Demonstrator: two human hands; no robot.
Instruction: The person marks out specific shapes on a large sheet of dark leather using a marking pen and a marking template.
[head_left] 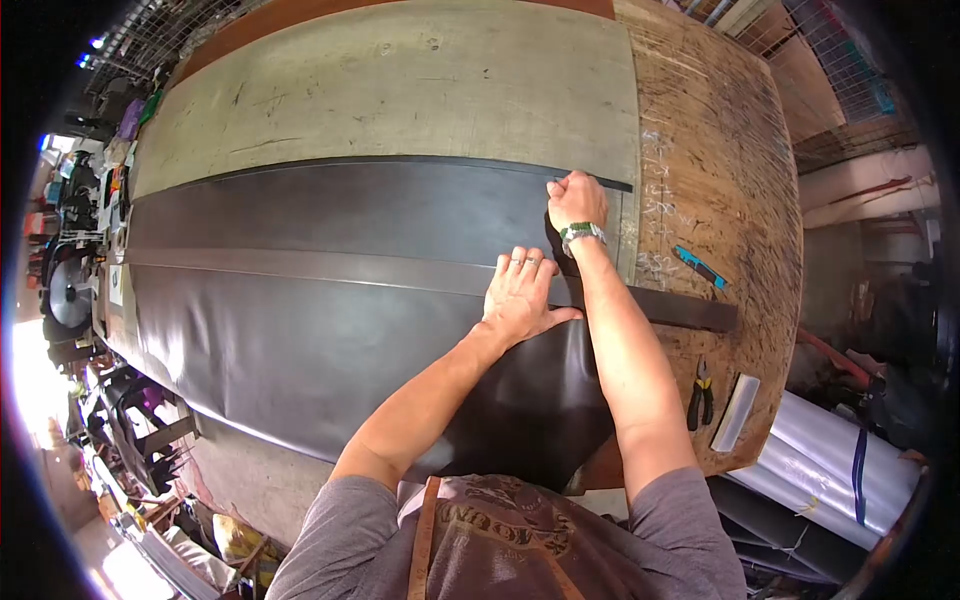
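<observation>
Across our scarred wooden desk [720, 130] lies a dark sheet [320, 340], a long bar [400, 271] over it. Our left grip [520, 293] spreads on the bar; our right grip [579, 204] curls tight near the sheet's right end, around what we cannot tell.

Before you, a wide, dark, smooth sheet [330, 345] lies spread over the counter [710, 120], flat with a faint sheen in its far part, and softly rippled with brighter glare in the part nearer your body. Running left to right across it you have a long, straight, dark brown bar [350, 268], lying flat, its right end reaching past the sheet onto the scarred wood.
</observation>
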